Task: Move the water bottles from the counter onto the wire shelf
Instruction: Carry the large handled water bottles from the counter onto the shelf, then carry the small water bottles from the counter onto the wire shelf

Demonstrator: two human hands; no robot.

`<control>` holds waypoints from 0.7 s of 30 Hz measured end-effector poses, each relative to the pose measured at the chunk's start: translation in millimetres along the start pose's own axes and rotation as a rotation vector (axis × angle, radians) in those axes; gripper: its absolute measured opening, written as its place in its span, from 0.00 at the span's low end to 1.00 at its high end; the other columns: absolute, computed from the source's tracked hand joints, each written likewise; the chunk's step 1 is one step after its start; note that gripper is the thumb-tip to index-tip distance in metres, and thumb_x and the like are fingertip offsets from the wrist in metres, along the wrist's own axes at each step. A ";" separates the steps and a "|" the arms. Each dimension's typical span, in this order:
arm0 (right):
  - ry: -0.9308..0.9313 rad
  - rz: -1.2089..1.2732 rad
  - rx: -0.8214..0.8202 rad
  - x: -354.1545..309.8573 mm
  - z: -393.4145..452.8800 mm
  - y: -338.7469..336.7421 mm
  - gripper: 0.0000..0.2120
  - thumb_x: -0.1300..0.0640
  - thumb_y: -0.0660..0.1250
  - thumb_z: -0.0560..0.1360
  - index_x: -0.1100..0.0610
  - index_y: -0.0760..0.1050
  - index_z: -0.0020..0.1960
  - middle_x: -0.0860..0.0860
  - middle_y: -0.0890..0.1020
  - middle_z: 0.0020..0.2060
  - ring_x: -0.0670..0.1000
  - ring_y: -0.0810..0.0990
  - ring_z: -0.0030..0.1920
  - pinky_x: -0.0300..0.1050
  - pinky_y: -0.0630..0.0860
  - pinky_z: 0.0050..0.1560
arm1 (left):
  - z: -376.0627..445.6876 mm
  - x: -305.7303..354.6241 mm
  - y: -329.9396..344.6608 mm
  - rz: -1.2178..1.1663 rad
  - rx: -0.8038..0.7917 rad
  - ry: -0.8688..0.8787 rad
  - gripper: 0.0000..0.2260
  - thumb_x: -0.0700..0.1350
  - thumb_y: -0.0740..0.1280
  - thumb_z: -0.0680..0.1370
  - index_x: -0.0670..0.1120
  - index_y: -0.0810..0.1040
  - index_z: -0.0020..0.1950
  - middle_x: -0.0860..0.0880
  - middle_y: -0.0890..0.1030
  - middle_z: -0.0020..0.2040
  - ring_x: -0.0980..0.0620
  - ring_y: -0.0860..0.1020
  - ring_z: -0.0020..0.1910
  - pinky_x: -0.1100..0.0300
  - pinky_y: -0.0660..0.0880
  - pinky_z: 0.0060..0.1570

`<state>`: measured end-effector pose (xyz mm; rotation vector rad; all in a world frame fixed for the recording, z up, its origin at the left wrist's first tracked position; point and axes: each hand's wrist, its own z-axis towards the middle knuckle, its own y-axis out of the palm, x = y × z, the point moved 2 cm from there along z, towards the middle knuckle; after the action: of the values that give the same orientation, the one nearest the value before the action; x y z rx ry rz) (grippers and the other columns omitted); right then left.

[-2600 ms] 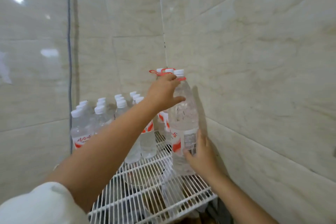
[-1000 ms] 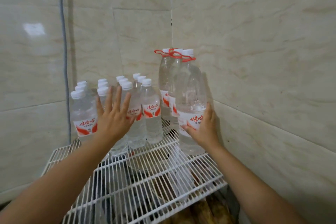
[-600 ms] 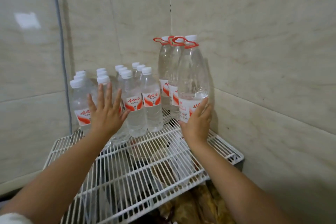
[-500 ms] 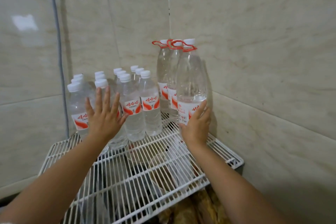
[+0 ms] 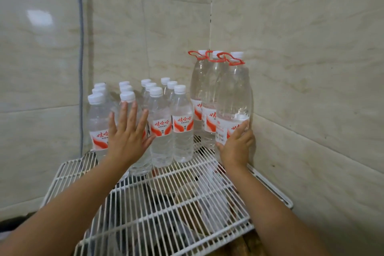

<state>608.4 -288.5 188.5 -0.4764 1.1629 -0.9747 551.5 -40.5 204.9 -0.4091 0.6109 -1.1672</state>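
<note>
Three tall clear bottles with red carry handles stand in the back right corner of the white wire shelf (image 5: 170, 199). My right hand (image 5: 236, 145) grips the lower part of the front tall bottle (image 5: 233, 97), thumb on its label, fingers round its right side. Several small white-capped water bottles (image 5: 182, 122) with red labels stand in rows at the back left. My left hand (image 5: 128, 137) is spread flat, fingers straight, against the front small bottles. The counter is not in view.
Tiled walls meet in a corner right behind the bottles. A grey cable (image 5: 81, 48) runs down the left wall. Through the wires of the shelf's front half I see dim shapes on a lower level.
My left hand let go of the tall bottle's top and moved left to lie flat on the small bottles. My right hand stays low on the front tall bottle. The view pulled back.
</note>
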 end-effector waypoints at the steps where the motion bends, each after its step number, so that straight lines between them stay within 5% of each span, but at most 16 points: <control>1: 0.000 -0.005 -0.005 0.1 -1.3 -0.2 0.48 0.48 0.67 0.73 0.66 0.35 0.73 0.65 0.52 0.71 0.61 0.57 0.69 0.49 0.68 0.64 | -2.0 0.4 0.8 0.009 -0.010 -0.006 0.33 0.65 0.36 0.76 0.45 0.53 0.73 0.47 0.55 0.74 0.49 0.34 0.74 0.52 0.29 0.71; 7: 0.009 -0.104 -0.062 -1.0 -10.8 -8.2 0.50 0.43 0.65 0.73 0.67 0.35 0.73 0.64 0.54 0.70 0.60 0.60 0.69 0.45 0.65 0.66 | -7.1 3.5 1.9 -0.009 -0.062 -0.072 0.31 0.63 0.35 0.77 0.45 0.48 0.73 0.45 0.37 0.76 0.48 0.36 0.75 0.49 0.32 0.72; 9: -0.001 -0.133 -0.066 -3.5 -14.3 -14.1 0.50 0.41 0.65 0.72 0.66 0.35 0.73 0.63 0.56 0.69 0.58 0.63 0.67 0.45 0.66 0.65 | -7.1 3.2 -5.7 -0.052 -0.135 -0.082 0.31 0.62 0.35 0.77 0.45 0.49 0.73 0.43 0.40 0.76 0.48 0.37 0.75 0.49 0.32 0.72; 13: -0.035 -0.122 -0.071 -4.2 -26.7 -32.1 0.47 0.41 0.64 0.72 0.63 0.40 0.74 0.63 0.56 0.70 0.59 0.62 0.68 0.49 0.63 0.68 | -19.3 0.1 -31.7 -0.089 -0.240 -0.096 0.31 0.61 0.36 0.78 0.44 0.58 0.71 0.40 0.60 0.72 0.49 0.37 0.75 0.51 0.33 0.72; 15: -0.109 -0.101 -0.065 -7.7 -37.0 -41.4 0.41 0.43 0.62 0.74 0.62 0.44 0.75 0.63 0.55 0.72 0.61 0.60 0.70 0.51 0.60 0.70 | -30.8 -1.4 -48.6 -0.042 -0.163 -0.099 0.31 0.62 0.37 0.77 0.47 0.57 0.73 0.44 0.52 0.73 0.51 0.35 0.74 0.51 0.29 0.70; 17: -0.224 -0.087 -0.083 -11.4 -52.8 -51.1 0.36 0.45 0.60 0.76 0.60 0.48 0.75 0.63 0.56 0.72 0.61 0.56 0.72 0.53 0.56 0.72 | -48.3 -4.2 -71.8 -0.036 -0.274 -0.142 0.28 0.60 0.43 0.79 0.49 0.47 0.76 0.49 0.39 0.74 0.52 0.34 0.73 0.49 0.32 0.71; 21: -0.446 -0.091 -0.119 -26.5 -95.0 -58.6 0.30 0.46 0.61 0.76 0.59 0.57 0.73 0.60 0.62 0.71 0.60 0.57 0.72 0.56 0.56 0.73 | -101.8 -22.9 -121.0 -0.127 -0.402 -0.373 0.27 0.55 0.53 0.80 0.49 0.49 0.76 0.48 0.47 0.77 0.47 0.44 0.76 0.45 0.44 0.73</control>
<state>496.5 -282.2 212.7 -0.8029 0.8025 -0.8244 392.9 -60.1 203.8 -0.9960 0.4941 -1.0496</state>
